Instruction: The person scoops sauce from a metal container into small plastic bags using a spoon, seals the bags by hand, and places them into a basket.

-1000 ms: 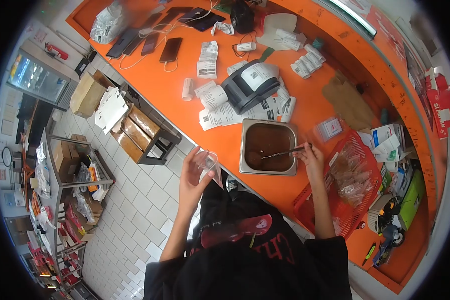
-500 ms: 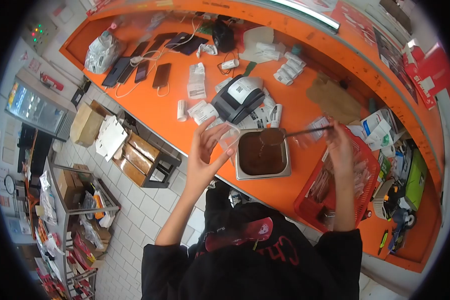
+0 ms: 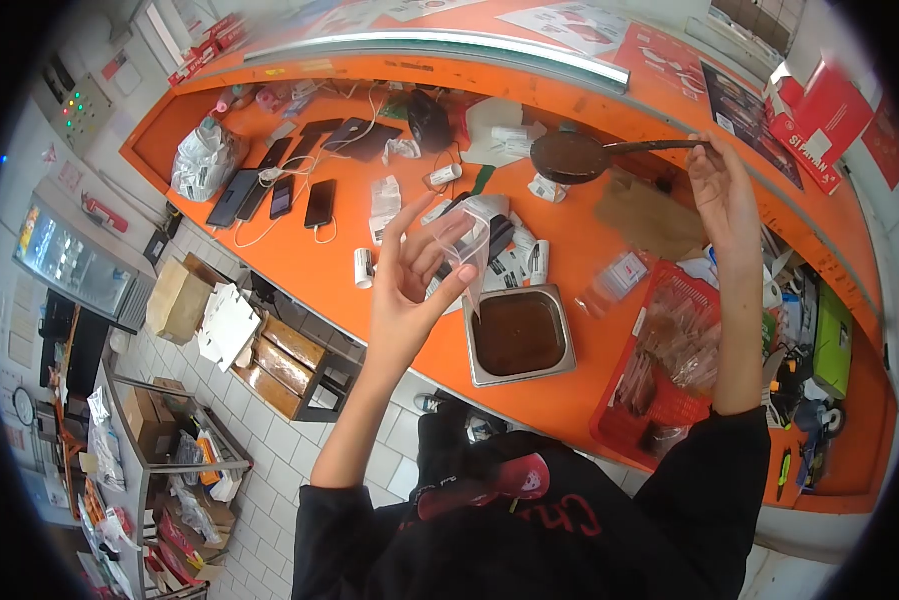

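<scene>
Between its spread thumb and fingers, my left hand (image 3: 410,290) holds a clear plastic bag (image 3: 467,240) with its mouth open, just above the steel pan's near-left corner. My right hand (image 3: 722,190) grips the dark handle of a ladle (image 3: 570,158), raised high to the right of the bag. The ladle's bowl looks coated or filled with brown sauce. On the orange counter (image 3: 490,400), a square steel pan (image 3: 522,378) holds brown liquid (image 3: 518,335). Behind the bag, a dark printer (image 3: 495,215) is partly hidden.
A red basket (image 3: 610,440) with small filled bags stands right of the pan, near a clear packet (image 3: 620,275). Phones (image 3: 320,203) with cables, paper rolls (image 3: 364,268) and a wrapped bag (image 3: 205,160) lie at the left. A wooden stool (image 3: 288,365) stands beside the counter.
My right hand has lifted the ladle out of the pan and up, away from the body. My left hand has raised the plastic bag towards the pan. The camera view has shifted.
</scene>
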